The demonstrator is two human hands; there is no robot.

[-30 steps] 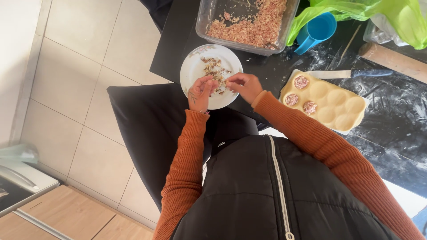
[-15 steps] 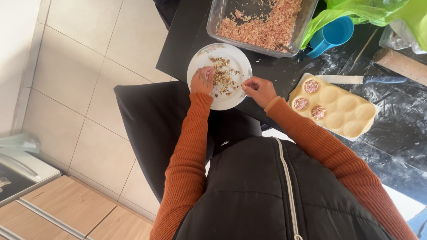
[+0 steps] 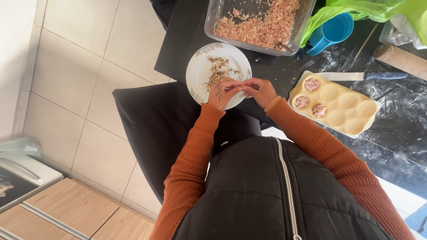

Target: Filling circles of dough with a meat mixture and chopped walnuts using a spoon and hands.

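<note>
My left hand (image 3: pixel 223 92) and my right hand (image 3: pixel 258 90) meet fingertip to fingertip over the near edge of a white plate (image 3: pixel 199 71) that carries a scatter of minced filling (image 3: pixel 216 70). The fingers pinch together at a small bit of that filling; it is too small to see which hand has it. To the right lies a dough sheet over a mould (image 3: pixel 342 106) with three hollows filled with pink mince (image 3: pixel 311 84). A glass dish of mince (image 3: pixel 262 23) stands beyond the plate.
A blue cup (image 3: pixel 331 31), a green plastic bag (image 3: pixel 382 11), a knife (image 3: pixel 364 76) and a wooden rolling pin (image 3: pixel 400 58) lie on the floured black table (image 3: pixel 400 129). A dark chair seat (image 3: pixel 155 129) sits below the table edge over a tiled floor (image 3: pixel 80 80).
My hands have come together: the right hand moved left to touch the left one over the plate's near edge. The view shifted a little.
</note>
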